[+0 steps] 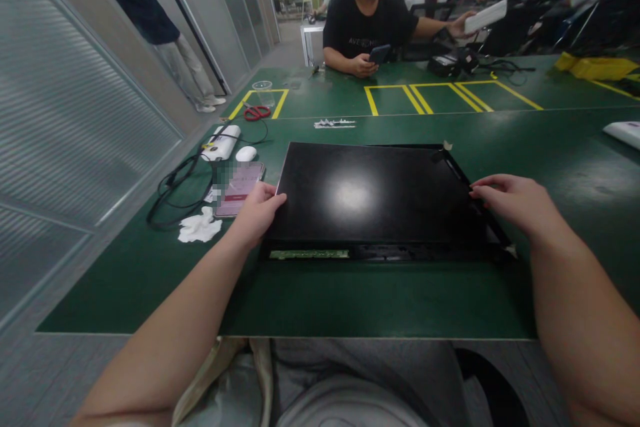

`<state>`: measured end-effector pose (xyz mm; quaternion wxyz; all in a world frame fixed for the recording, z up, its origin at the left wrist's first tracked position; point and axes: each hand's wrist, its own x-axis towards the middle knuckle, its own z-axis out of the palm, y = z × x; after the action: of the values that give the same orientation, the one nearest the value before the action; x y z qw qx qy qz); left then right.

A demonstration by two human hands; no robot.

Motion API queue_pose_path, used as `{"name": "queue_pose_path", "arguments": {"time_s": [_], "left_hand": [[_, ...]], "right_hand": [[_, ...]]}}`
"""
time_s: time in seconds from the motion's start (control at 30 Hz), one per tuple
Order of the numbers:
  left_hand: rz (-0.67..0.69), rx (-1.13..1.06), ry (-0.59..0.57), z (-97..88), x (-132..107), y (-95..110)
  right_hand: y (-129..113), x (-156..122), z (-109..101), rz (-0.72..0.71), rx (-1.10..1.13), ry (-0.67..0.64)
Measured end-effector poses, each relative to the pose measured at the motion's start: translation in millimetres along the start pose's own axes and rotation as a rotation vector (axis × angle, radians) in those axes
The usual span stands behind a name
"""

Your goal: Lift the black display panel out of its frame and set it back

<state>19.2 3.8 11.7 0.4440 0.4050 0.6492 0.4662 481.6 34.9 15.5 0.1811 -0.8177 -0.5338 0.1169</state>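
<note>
A black flat screen panel (370, 197) lies on the green table, glare shining at its middle. It sits askew over a black frame (493, 230) that shows along its right and near sides. My left hand (256, 212) pinches the panel's left edge, thumb on top. At the right side, my right hand (520, 201) is closed with its fingertips pinched on the frame's edge. A narrow green circuit board (309, 254) runs along the near edge. Pale tape pieces (447, 145) stick out at the frame's right corners. What lies beneath the panel is hidden.
Left of the panel are a phone (241, 190), a crumpled tissue (201, 225), a white mouse-shaped case (246, 154), black cables (173, 180) and red scissors (257, 113). White strips (334, 123) lie behind it. Across the table (380, 310) sits a person (370, 23) holding a phone.
</note>
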Motion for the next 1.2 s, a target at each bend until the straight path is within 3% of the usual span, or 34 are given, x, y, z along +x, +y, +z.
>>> {"name": "queue_pose_path", "arguments": {"time_s": [0.33,0.77,1.2], "left_hand": [[0.124,-0.012,-0.026,-5.3,1.8,-2.6],[0.268,0.343,0.01,-10.7,7.6,-3.5],[0.477,0.663,-0.045,-15.3,14.2,-16.6]], "right_hand": [[-3.4,-2.8,-1.5,0.02,-0.005,-0.015],[-1.5,-0.2,-0.5,-0.006,0.013,0.008],[5.8,3.1,2.6,-0.002,0.035,-0.016]]}}
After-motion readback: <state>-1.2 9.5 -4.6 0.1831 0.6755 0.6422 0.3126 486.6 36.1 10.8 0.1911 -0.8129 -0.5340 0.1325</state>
